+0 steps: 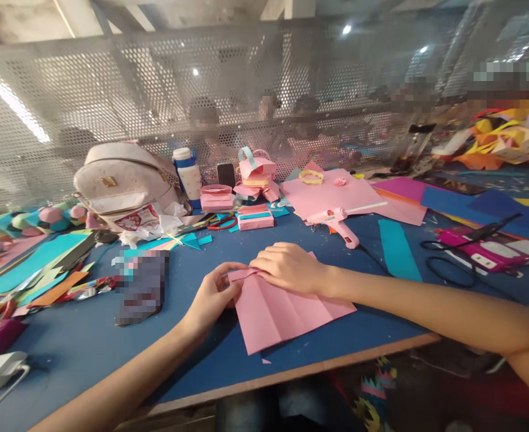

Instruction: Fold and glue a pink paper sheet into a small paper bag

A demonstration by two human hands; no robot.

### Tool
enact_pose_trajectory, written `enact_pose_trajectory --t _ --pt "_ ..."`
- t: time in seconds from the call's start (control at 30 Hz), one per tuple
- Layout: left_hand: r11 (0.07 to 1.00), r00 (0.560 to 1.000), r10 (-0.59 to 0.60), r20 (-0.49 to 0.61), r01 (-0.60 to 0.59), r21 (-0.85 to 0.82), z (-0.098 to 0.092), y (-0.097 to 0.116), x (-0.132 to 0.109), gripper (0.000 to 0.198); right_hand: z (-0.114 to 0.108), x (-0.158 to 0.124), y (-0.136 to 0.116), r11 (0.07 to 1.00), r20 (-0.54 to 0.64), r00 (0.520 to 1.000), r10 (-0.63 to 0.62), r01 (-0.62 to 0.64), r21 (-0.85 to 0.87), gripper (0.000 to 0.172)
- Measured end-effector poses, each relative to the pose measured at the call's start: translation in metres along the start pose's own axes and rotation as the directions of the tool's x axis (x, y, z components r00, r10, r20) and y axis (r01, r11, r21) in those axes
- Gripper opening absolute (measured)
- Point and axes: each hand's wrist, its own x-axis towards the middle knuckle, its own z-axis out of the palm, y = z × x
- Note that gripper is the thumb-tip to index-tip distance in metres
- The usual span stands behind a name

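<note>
A creased sheet of pink paper [286, 315] lies at the table's front edge, its far edge folded over in a narrow strip. My left hand [214, 291] pinches the sheet's far left corner between thumb and fingers. Across the folded strip, my right hand [291, 267] lies flat with its fingers stretched to the left, pressing on the paper. Part of the far edge is hidden beneath that hand. Beyond it rests a pink glue gun [340, 225], touched by neither hand.
Behind stand a white backpack [120, 180], a bottle [187, 177] and small pink paper boxes [256, 217]. Red-handled scissors [222, 222] lie near them. A phone [142, 288] is left of my hands. Right are a teal strip [398, 249] and a magenta power strip [484, 249] with black cable.
</note>
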Motion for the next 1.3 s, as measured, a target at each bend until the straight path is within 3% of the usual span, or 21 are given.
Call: enact_pose_trajectory --t 0.07,0.13,0.23,0.33,0.53,0.77,1.07,1.3 --pt "0.992 0.999 0.016 0.031 -0.020 0.128 -0.005 0.002 0.002 0.039 0.008 0.000 0.001 0.999 -0.021 0.999 -0.042 0.042 -0.024 0.019" --pt "0.924 0.991 0.121 0.048 -0.130 0.359 -0.012 0.005 0.005 0.025 0.014 -0.002 0.002 0.996 -0.049 0.995 -0.082 0.080 -0.035 0.020" --pt "0.646 0.932 0.342 0.122 -0.328 0.689 -0.018 0.013 0.009 0.015 0.018 -0.005 0.002 0.993 -0.089 0.991 -0.104 0.099 -0.067 0.021" --pt "0.438 0.896 0.388 0.217 -0.387 0.812 -0.018 0.015 0.015 0.012 0.021 -0.008 0.001 0.988 -0.125 0.986 -0.115 0.100 -0.115 0.022" --pt "0.239 0.832 0.437 0.342 -0.474 0.848 -0.024 0.006 0.028 0.010 0.022 -0.009 0.000 0.974 -0.150 0.978 -0.145 0.114 -0.195 0.028" --pt "0.240 0.784 0.464 0.412 -0.559 0.794 -0.036 0.000 0.039 0.010 0.021 -0.009 0.001 0.973 -0.170 0.973 -0.157 0.122 -0.198 0.027" --pt "0.028 0.677 0.495 0.544 -0.638 0.769 -0.039 0.005 0.038 0.016 0.020 -0.007 0.001 0.988 -0.199 0.970 -0.138 0.121 -0.099 0.016" --pt "-0.051 0.631 0.490 0.602 -0.668 0.742 -0.038 0.007 0.037 0.017 0.020 -0.007 0.001 0.988 -0.193 0.970 -0.148 0.137 -0.073 0.021"
